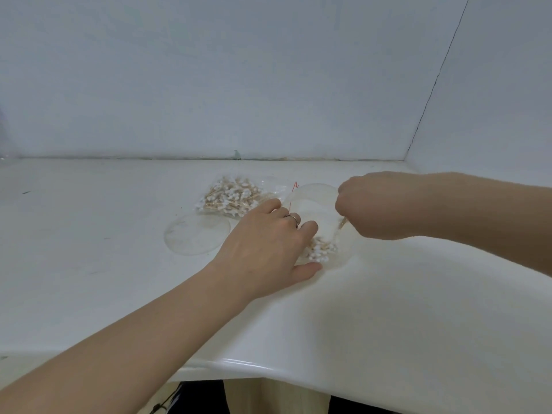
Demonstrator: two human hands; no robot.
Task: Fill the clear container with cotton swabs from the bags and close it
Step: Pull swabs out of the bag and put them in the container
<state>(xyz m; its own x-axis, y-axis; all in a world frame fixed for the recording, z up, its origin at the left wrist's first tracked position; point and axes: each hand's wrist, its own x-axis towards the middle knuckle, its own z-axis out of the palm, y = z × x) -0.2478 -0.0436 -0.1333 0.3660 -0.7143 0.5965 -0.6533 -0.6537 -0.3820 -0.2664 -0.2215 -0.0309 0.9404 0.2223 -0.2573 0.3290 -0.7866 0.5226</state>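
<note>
**Ana:** Head view shows the clear container [316,222] lying tipped on the white tabletop [388,294], mouth toward the wall. A small heap of cotton swabs [319,251] sits at its near end.

**Ben:** And the hands?

**Ana:** The left hand [268,243] cups the container from the left, fingers [309,227] curled over the top, thumb along the near side. The right hand [370,204] is bunched at the far right side, fingers closed on a few swabs whose sticks poke out below it.

**Ben:** How should this go?

**Ana:** I'd say keep the left hand steady so the round wall can't roll, and feed each bunch in lengthwise so the sticks lie parallel with the heap instead of crossing it. The container looks mostly empty, so plenty is left.

**Ben:** Anything nearby?

**Ana:** A bag of swabs [230,198] lies just behind the left hand, touching or nearly touching the container. The clear round lid [197,237] lies flat to the left, apart, within reach. A loose bag edge near the mouth could snag swabs.
</note>
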